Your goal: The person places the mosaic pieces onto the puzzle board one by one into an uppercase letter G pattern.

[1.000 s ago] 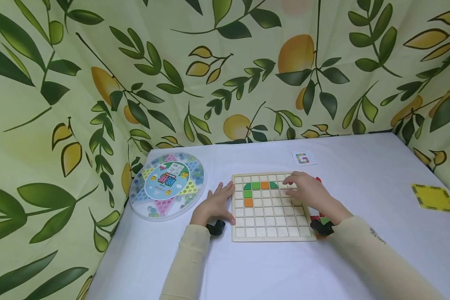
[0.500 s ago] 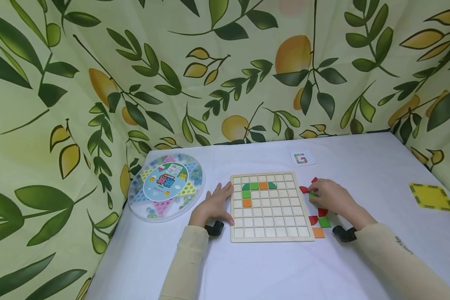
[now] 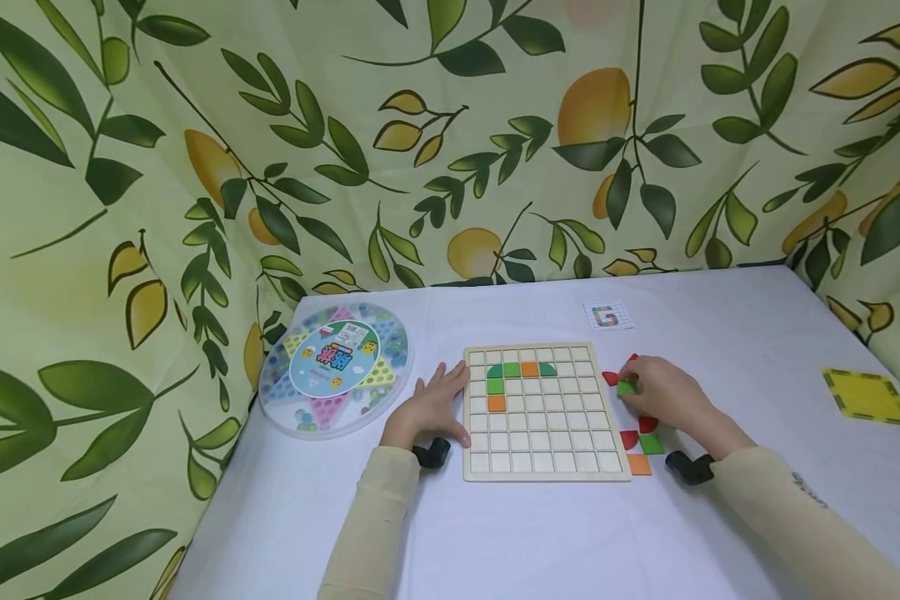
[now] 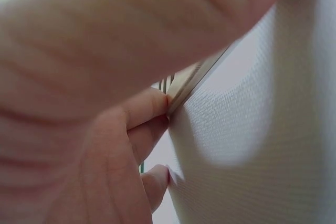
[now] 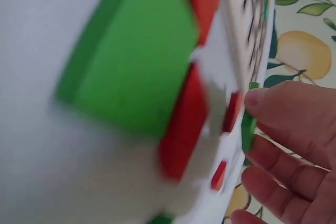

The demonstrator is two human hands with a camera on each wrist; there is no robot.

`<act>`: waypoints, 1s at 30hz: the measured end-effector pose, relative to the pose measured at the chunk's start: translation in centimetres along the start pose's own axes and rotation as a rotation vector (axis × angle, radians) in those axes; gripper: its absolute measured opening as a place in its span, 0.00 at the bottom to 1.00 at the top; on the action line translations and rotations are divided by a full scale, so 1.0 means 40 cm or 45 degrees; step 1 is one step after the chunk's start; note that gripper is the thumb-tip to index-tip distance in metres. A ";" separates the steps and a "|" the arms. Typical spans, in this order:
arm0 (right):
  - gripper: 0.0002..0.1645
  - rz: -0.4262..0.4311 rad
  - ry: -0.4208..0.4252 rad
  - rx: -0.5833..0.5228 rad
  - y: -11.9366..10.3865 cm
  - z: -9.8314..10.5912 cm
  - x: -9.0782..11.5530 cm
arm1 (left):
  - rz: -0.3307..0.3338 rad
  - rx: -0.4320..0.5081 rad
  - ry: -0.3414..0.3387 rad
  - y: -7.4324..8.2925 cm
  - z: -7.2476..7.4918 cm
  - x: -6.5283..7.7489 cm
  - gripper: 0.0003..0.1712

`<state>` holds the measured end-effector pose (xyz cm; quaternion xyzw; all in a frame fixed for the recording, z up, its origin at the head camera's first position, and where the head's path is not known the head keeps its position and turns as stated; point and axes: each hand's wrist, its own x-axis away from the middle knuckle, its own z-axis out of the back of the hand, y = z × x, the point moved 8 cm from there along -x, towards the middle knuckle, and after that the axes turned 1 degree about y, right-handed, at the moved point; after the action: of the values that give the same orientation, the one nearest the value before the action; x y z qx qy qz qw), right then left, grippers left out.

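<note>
A wooden grid board [image 3: 549, 437] lies on the white table, with green and orange tiles in several of its upper-left squares. My left hand [image 3: 424, 412] rests with spread fingers along the board's left edge; in the left wrist view its fingertips [image 4: 157, 100] touch that edge. Just off the board's right side, my right hand [image 3: 669, 395] pinches a green tile [image 5: 249, 125] between thumb and fingers. Loose around it lie red rounded pieces [image 3: 629, 439], a green square tile [image 3: 652, 444] and an orange square tile [image 3: 639, 465]. The right hand hides part of this group.
Behind the board lies a small card [image 3: 608, 316] printed with a colored G on a grid. A round marble game board [image 3: 378, 408] under a clear cover sits at the left. A yellow rectangle [image 3: 868, 397] lies far right. Leaf-patterned cloth [image 3: 450, 167] hangs behind the table.
My right hand has left the board's upper right squares, moved right to the loose pieces and taken a green tile. The left hand stays at the board's edge.
</note>
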<state>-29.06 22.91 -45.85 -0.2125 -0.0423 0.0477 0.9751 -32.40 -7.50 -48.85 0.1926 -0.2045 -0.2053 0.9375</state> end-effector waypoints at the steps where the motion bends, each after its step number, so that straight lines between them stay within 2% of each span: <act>1: 0.19 0.025 0.020 -0.012 -0.013 0.002 -0.001 | -0.003 0.003 0.002 0.001 0.001 0.000 0.73; 6: 0.16 0.199 0.069 -0.039 -0.119 -0.006 -0.006 | -0.009 0.007 0.003 0.001 0.004 0.002 0.73; 10: 0.14 0.369 0.099 0.015 -0.227 -0.030 -0.015 | -0.008 0.011 0.005 0.003 0.008 -0.001 0.72; 15: 0.13 0.532 0.096 0.070 -0.347 -0.079 -0.024 | -0.013 0.016 0.022 0.005 0.014 -0.007 0.72; 18: 0.13 0.603 0.054 0.092 -0.398 -0.119 -0.023 | 0.000 0.008 0.003 0.001 0.009 -0.006 0.72; 23: 0.13 0.642 0.020 0.122 -0.439 -0.164 -0.022 | 0.000 -0.004 -0.005 0.001 0.005 -0.002 0.72; 30: 0.12 0.630 0.024 0.159 -0.450 -0.176 -0.024 | -0.005 -0.022 -0.007 0.001 0.004 -0.004 0.72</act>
<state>-27.95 3.63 -44.74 -0.1561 0.0231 0.2854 0.9453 -32.61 -7.44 -48.75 0.1844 -0.2049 -0.2093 0.9382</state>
